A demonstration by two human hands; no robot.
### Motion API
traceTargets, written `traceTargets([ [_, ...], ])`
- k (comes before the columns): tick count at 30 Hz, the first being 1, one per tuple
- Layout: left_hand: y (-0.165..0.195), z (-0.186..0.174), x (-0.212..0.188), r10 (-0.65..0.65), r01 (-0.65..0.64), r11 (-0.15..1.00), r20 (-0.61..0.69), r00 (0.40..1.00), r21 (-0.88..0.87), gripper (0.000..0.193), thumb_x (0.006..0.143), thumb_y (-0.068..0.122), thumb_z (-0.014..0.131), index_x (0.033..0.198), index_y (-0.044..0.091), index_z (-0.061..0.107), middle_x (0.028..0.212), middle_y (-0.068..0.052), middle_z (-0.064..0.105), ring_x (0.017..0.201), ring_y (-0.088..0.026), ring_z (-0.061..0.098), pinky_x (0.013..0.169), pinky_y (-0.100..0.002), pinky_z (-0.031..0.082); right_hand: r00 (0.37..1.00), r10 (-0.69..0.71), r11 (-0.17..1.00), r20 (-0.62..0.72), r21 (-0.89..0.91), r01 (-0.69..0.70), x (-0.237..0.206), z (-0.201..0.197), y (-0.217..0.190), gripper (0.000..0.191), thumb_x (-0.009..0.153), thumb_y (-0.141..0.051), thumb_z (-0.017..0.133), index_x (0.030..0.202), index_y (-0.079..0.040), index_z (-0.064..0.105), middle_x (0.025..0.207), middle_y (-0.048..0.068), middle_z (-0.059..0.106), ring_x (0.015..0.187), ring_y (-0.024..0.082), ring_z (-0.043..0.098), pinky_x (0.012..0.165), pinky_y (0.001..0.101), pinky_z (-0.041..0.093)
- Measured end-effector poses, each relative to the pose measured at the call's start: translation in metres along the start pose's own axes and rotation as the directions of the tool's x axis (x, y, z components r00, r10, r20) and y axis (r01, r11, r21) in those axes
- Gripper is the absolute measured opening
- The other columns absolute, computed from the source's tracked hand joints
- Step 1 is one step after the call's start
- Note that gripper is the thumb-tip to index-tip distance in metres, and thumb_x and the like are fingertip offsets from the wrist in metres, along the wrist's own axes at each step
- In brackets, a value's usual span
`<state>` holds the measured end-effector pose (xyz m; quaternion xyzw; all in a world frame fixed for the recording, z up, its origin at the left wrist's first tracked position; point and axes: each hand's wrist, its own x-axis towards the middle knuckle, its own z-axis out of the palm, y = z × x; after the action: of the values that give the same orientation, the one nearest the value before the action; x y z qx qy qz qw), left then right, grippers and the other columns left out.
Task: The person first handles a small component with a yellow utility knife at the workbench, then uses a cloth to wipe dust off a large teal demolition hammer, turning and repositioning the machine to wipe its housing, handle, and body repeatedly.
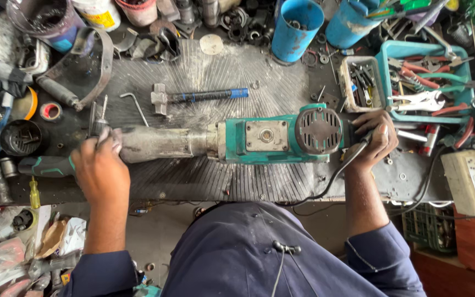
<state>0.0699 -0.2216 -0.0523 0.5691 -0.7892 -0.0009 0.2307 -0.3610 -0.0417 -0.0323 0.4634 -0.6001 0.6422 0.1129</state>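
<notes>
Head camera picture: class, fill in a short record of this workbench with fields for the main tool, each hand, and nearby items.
Main tool: green demolition hammer lying flat across the bench
Left hand: left hand at the grey nose end, fingers by pliers
Right hand: right hand gripping the rear handle end
Nearby: small hammer, hex key, teal tray of tools, two blue cups

The demolition hammer [273, 140] has a teal-green body with a grey square plate, a black ribbed motor cap and a dull silver-grey nose. The counter [210, 69] is dark grey, scored with pale fan-shaped lines. The small hammer [193, 97] is silvery with a black-and-blue handle. Two cups [298, 27] are bright blue. The tray [394, 52] is turquoise, holding red-handled pliers [419, 77]. The sleeves [380, 256] are navy.
</notes>
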Motion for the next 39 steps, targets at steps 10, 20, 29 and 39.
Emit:
traceTargets([
  [10, 0.034, 0.006, -0.012, 0.183, -0.206, 0.976, -0.244, 0.952, -0.073, 0.024, 0.085, -0.006, 0.063, 0.104, 0.006, 0.071, 0.119, -0.011, 0.069, 0.118, -0.037, 0.06, 0.102, -0.048, 0.048, 1.0, 0.002, 0.999, -0.006, -0.032, -0.002, -0.004, 0.002, 0.003, 0.061, 0.112, -0.043, 0.036, 0.073, 0.002, 0.049, 0.076, 0.017, 0.059, 0.068, 0.024, 0.053, 0.071, 0.0341, 0.041],
  [20, 0.033, 0.039, -0.015, 0.325, -0.336, 0.915, -0.083, 0.942, -0.226, 0.034, 0.09, 0.01, 0.07, 0.122, 0.012, 0.078, 0.116, -0.004, 0.068, 0.106, -0.033, 0.06, 0.096, -0.055, 0.046, 0.998, -0.059, 0.998, -0.012, -0.035, 0.058, -0.009, 0.009, 0.005, 0.06, 0.115, -0.043, 0.036, 0.076, 0.001, 0.049, 0.077, 0.017, 0.057, 0.07, 0.024, 0.057, 0.074, 0.0355, 0.046],
  [29, 0.035, 0.042, -0.015, 0.27, -0.307, 0.91, -0.162, 0.949, -0.28, 0.035, 0.101, 0.008, 0.067, 0.134, -0.001, 0.061, 0.142, -0.018, 0.057, 0.139, -0.04, 0.051, 0.125, -0.061, 0.03, 0.993, 0.014, 1.0, -0.119, 0.004, -0.013, -0.012, 0.021, 0.001, 0.061, 0.114, -0.048, 0.041, 0.078, 0.001, 0.049, 0.07, 0.017, 0.055, 0.063, 0.022, 0.05, 0.068, 0.0342, 0.041],
  [39, -0.041, 0.019, -0.056, 0.325, -0.34, 0.745, -0.133, 0.936, -0.574, 0.02, 0.099, 0.004, 0.063, 0.118, 0.003, 0.066, 0.11, -0.011, 0.074, 0.101, -0.03, 0.073, 0.087, -0.04, 0.058, 0.995, -0.042, 0.998, -0.088, -0.049, 0.038, -0.012, 0.027, -0.013, 0.065, 0.114, -0.051, 0.035, 0.08, 0.001, 0.054, 0.077, 0.016, 0.058, 0.065, 0.022, 0.054, 0.069, 0.0331, 0.047],
])
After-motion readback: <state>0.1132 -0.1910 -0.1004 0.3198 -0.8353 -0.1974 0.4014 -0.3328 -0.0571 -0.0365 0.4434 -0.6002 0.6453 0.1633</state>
